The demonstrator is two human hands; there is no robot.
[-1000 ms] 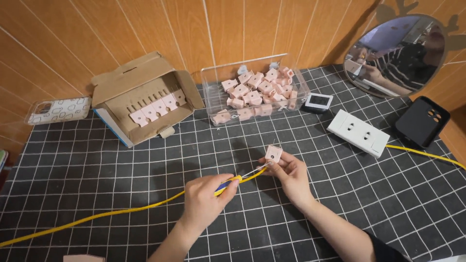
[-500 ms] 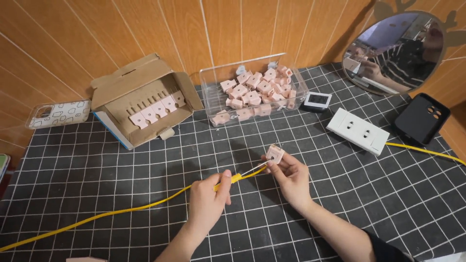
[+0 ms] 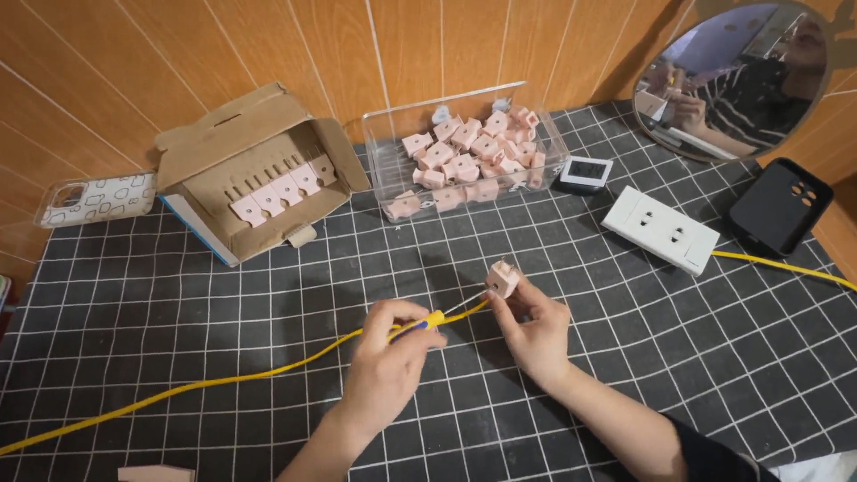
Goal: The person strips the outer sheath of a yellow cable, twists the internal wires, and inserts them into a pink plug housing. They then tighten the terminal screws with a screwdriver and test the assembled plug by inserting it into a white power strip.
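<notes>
Yellow cable (image 3: pixel 268 373) runs across the gridded tabletop (image 3: pixel 178 339) into the left hand (image 3: pixel 393 357), whose fingers pinch its end, while the right hand (image 3: pixel 536 335) has its fingers closed on a small pink plug piece (image 3: pixel 503 278) just above. Farther back sit an open cardboard box (image 3: pixel 259 170), a clear bin of pink pieces (image 3: pixel 464 161) and a white socket strip (image 3: pixel 661 230).

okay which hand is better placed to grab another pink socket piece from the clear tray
Probably the right hand: it sits nearer the clear tray, though it holds a pink socket piece. The left hand pinches the yellow cable, farther away.
</notes>
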